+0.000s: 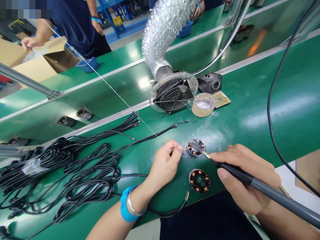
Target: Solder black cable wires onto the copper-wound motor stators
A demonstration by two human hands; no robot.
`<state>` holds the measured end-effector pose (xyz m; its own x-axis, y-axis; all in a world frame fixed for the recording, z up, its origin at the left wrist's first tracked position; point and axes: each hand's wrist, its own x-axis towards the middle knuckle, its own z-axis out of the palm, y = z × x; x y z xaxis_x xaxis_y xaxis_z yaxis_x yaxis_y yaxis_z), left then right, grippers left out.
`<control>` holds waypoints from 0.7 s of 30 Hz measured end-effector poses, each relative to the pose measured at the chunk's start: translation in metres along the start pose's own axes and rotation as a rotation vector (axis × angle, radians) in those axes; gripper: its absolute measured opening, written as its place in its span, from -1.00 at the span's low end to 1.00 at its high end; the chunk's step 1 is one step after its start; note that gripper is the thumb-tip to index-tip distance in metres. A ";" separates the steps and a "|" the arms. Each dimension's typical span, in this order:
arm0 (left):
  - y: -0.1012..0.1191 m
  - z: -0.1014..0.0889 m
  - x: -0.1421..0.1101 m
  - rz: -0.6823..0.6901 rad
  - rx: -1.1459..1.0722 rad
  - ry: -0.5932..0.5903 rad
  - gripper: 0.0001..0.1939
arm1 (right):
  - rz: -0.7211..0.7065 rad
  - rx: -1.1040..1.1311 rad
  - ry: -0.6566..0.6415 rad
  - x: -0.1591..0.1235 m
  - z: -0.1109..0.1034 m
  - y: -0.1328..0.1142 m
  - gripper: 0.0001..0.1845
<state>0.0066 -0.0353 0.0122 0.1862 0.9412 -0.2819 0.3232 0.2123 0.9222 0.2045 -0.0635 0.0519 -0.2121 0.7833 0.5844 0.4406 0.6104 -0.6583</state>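
My left hand (166, 161) is pinched shut on a thin solder wire (120, 96) that runs up and left across the bench, with its end near a small round motor stator (196, 147) with copper coils. My right hand (246, 176) grips a grey soldering iron (262, 188) like a pen; its metal tip rests on that stator. A second stator (199, 180) with a black cable lies nearer the bench's front edge, between my hands.
A fume extractor fan (173, 93) on a silver flexible duct (163, 30) stands behind the stators, beside a clear cup (203, 104), a sponge pad (221, 99) and a black iron stand (210, 82). Bundled black cables (75, 170) cover the left. Another person (75, 26) works at the far bench.
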 end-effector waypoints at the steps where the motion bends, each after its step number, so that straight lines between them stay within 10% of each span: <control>1: 0.000 0.000 0.000 0.000 0.002 0.004 -0.65 | -0.002 -0.001 0.014 0.000 0.000 0.001 -0.77; 21: 0.012 -0.011 -0.016 0.190 0.198 -0.212 -0.69 | -0.285 -0.146 -0.069 -0.003 0.042 0.037 -0.66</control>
<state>-0.0028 -0.0449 0.0312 0.4421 0.8791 -0.1779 0.4344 -0.0364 0.9000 0.1844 -0.0383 0.0057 -0.4019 0.5922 0.6985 0.4742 0.7871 -0.3945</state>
